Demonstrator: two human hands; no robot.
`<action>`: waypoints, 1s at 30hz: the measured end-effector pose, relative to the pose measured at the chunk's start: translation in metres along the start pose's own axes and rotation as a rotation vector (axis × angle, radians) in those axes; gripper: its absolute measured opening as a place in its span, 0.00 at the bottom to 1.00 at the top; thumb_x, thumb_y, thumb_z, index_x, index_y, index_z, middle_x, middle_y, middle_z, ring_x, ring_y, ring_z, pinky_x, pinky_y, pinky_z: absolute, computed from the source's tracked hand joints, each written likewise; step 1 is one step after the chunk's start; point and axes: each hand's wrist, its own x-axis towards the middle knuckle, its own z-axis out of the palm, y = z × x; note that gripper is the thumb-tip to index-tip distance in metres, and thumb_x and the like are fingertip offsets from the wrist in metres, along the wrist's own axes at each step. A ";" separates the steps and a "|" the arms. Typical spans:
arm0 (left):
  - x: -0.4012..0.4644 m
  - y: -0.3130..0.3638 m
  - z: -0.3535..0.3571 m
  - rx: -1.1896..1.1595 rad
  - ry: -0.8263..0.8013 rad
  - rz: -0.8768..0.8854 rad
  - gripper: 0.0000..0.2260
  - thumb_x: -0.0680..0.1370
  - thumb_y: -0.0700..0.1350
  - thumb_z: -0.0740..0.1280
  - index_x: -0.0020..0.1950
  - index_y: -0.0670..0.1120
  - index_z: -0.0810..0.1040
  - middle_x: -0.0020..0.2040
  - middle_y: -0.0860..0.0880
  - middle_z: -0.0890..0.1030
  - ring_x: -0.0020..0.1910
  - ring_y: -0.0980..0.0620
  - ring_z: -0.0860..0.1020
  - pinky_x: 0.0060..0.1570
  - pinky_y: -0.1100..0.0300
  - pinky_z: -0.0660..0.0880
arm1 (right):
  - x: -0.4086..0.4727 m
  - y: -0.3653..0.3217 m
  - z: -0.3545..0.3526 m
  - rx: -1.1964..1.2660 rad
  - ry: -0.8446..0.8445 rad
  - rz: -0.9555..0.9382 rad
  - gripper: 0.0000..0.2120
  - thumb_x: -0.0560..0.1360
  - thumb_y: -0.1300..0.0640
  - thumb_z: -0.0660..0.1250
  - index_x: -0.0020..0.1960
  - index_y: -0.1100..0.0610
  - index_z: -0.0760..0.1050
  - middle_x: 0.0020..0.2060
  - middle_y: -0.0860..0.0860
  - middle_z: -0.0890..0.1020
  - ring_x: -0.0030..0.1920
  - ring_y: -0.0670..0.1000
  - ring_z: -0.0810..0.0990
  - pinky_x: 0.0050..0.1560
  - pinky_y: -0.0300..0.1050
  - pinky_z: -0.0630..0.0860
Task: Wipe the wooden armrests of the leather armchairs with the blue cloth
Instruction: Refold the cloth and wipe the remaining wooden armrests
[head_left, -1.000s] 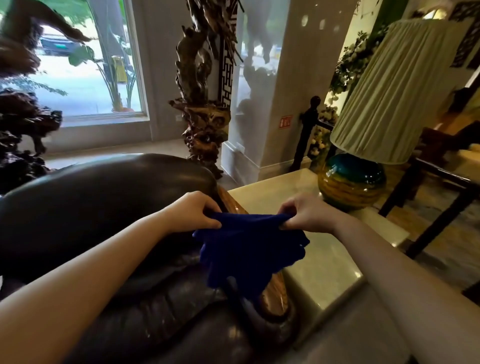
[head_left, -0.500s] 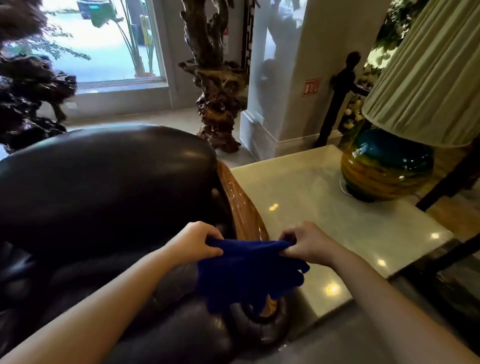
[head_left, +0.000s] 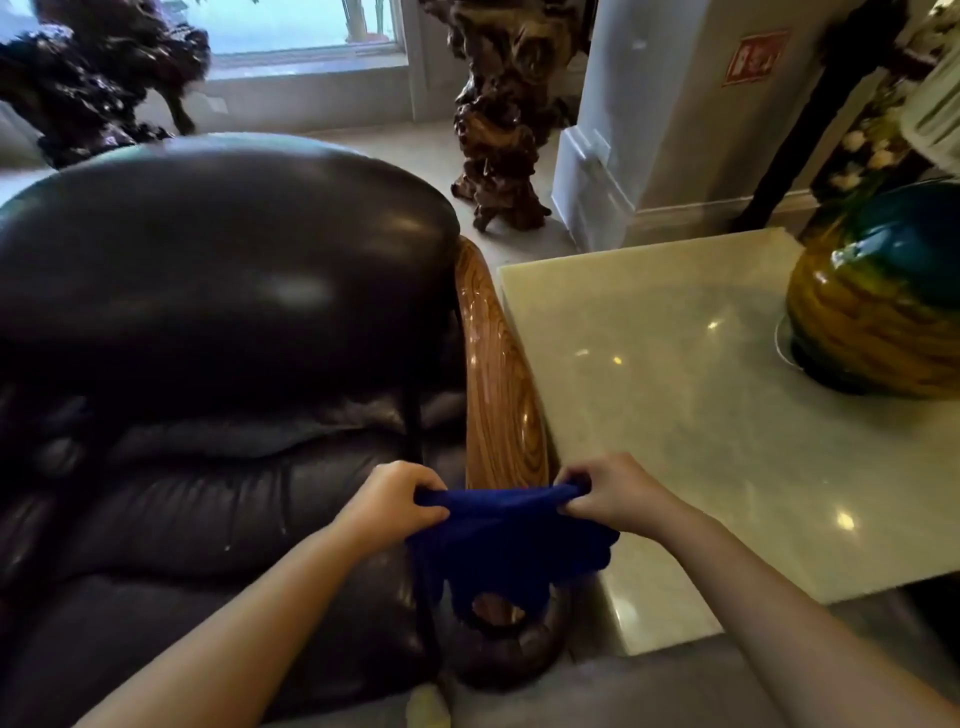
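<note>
A dark leather armchair (head_left: 208, 312) fills the left half of the view. Its glossy wooden armrest (head_left: 498, 389) runs along its right side, from the chair back toward me. I hold the blue cloth (head_left: 509, 545) stretched between both hands, just above the near end of that armrest. My left hand (head_left: 395, 504) pinches the cloth's left top edge and my right hand (head_left: 608, 493) pinches its right top edge. The cloth hangs down and hides the armrest's front end, except for a small patch of wood showing through a gap.
A pale marble side table (head_left: 727, 415) stands tight against the armrest's right side. A round blue and amber lamp base (head_left: 883, 306) sits on the table at far right. Behind are a carved root sculpture (head_left: 498, 130), a white pillar (head_left: 649, 114) and a window.
My view has tilted down and moved closer over the chair. Both hands keep the same grip on the cloth, now lower over the armrest's near end.
</note>
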 end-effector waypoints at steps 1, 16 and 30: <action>0.014 -0.001 -0.002 -0.005 0.011 -0.004 0.07 0.71 0.45 0.71 0.43 0.57 0.79 0.39 0.58 0.79 0.39 0.63 0.78 0.36 0.71 0.70 | 0.014 0.003 -0.004 -0.007 0.007 -0.003 0.05 0.66 0.59 0.70 0.41 0.51 0.80 0.35 0.46 0.79 0.38 0.46 0.77 0.34 0.34 0.68; 0.162 -0.032 -0.036 -0.106 0.048 0.061 0.06 0.73 0.42 0.68 0.48 0.51 0.78 0.44 0.55 0.78 0.44 0.59 0.78 0.43 0.63 0.75 | 0.165 0.020 -0.039 -0.010 0.098 0.055 0.08 0.67 0.62 0.69 0.39 0.49 0.77 0.32 0.43 0.77 0.36 0.44 0.76 0.32 0.35 0.69; 0.260 -0.056 -0.051 -0.225 -0.016 0.022 0.08 0.71 0.43 0.70 0.44 0.56 0.77 0.46 0.53 0.80 0.46 0.58 0.79 0.42 0.65 0.75 | 0.255 0.052 -0.051 0.033 0.105 0.095 0.07 0.67 0.63 0.68 0.42 0.54 0.80 0.39 0.52 0.82 0.41 0.51 0.79 0.34 0.40 0.72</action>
